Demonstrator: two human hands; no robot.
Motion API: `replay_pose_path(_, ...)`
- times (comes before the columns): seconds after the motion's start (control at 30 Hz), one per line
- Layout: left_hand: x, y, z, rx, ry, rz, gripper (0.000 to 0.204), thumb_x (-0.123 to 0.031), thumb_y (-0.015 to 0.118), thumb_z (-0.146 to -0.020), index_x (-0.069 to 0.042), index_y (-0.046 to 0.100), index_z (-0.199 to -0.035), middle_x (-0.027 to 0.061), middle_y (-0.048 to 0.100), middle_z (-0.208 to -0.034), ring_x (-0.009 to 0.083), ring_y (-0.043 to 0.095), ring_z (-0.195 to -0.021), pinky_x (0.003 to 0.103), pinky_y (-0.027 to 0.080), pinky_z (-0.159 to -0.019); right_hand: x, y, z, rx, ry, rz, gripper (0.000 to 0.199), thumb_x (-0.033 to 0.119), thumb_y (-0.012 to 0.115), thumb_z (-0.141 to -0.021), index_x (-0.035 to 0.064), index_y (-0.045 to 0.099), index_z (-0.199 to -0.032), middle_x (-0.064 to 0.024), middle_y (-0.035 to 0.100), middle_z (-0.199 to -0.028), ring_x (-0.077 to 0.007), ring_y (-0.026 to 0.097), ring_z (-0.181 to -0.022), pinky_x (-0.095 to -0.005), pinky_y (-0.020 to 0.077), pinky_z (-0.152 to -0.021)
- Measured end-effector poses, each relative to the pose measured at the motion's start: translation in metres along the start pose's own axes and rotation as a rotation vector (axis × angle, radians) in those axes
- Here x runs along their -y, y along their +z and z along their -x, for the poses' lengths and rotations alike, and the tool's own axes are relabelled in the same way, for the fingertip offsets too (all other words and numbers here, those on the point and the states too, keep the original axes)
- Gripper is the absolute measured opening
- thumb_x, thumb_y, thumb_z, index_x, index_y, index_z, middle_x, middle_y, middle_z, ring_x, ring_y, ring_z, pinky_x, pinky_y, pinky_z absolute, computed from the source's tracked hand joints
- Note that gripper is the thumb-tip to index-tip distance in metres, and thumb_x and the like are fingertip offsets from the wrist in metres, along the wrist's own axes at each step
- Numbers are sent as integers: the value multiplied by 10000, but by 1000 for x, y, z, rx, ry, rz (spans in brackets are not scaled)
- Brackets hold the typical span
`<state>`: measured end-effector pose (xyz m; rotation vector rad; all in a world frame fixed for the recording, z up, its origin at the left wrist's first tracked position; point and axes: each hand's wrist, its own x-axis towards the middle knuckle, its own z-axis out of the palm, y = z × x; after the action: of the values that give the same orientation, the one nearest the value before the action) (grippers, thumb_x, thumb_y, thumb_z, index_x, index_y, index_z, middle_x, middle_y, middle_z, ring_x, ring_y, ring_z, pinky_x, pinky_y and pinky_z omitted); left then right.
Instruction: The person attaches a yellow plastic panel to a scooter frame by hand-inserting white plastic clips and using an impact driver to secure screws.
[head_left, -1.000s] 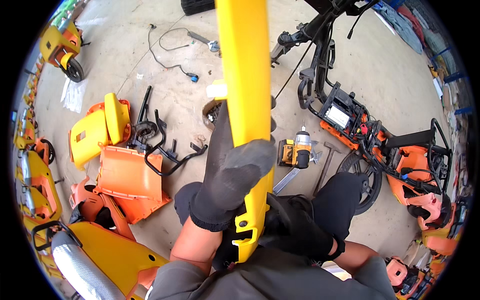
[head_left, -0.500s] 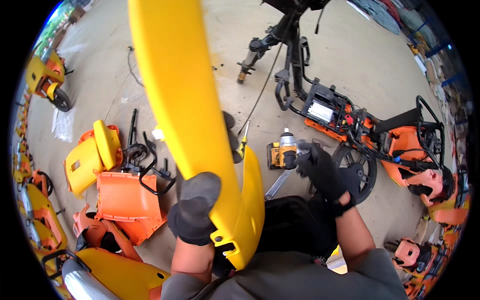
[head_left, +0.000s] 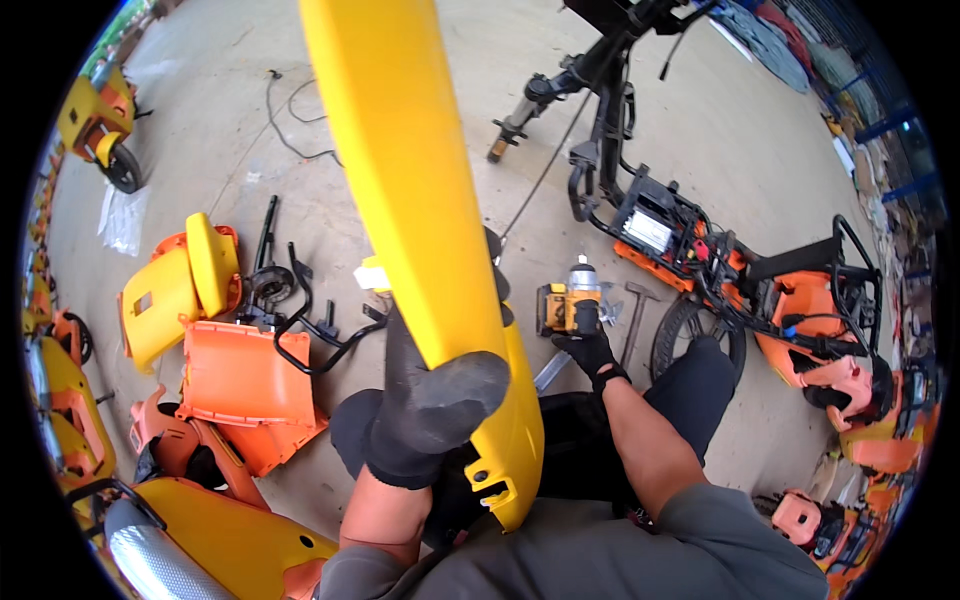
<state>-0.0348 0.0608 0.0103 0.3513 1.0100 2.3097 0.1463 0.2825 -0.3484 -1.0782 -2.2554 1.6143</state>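
A long curved yellow plastic scooter panel (head_left: 410,170) stands steeply in front of me, its lower end against my body. My left hand (head_left: 450,405), in a black glove, is closed round the panel's left edge near the bottom; its fingertips are hidden. On the floor to the right lies a yellow-and-black cordless impact wrench (head_left: 582,290), with its battery to the left. My gloved right hand (head_left: 588,352) is at the wrench's rear end. Its fingers blend with the dark tool, so their grip is unclear. A metal wrench (head_left: 550,370) lies partly under that hand.
A stripped scooter frame (head_left: 650,230) with a rear wheel (head_left: 697,345) stands ahead on the right. A hammer (head_left: 637,320) lies beside the wheel. To the left are orange panels (head_left: 245,375), yellow panels (head_left: 160,315) and black metal brackets (head_left: 310,310). A cable (head_left: 285,140) crosses the floor.
My right hand has moved left and down to the impact wrench. The yellow panel and my left hand have shifted right in view, and the screwdriver is now hidden.
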Motion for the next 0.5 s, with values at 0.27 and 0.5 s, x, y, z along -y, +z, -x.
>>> replay_pose_path(0.27, -1, -18, -6, 134, -7, -149, 870, -274, 821, -735, -42, 378, -1447, 70, 496, -1328, 162, 518, -1129, 333, 463, -927, -19, 38, -22, -339, -167, 35, 489, 288, 817, -827, 34, 587, -1175, -79, 647, -1070, -224, 638, -973, -364, 536, -840)
replay_pose_path(0.5, 1, -22, -2, 111, -134, -108, 850, -95, 778, -757, -32, 333, -1478, 71, 512, -1291, 165, 523, -1134, 328, 465, -921, -10, 28, -44, -397, -377, 339, 454, 335, 726, -893, 23, 599, -1197, -144, 664, -1117, -295, 648, -1017, -405, 514, -904)
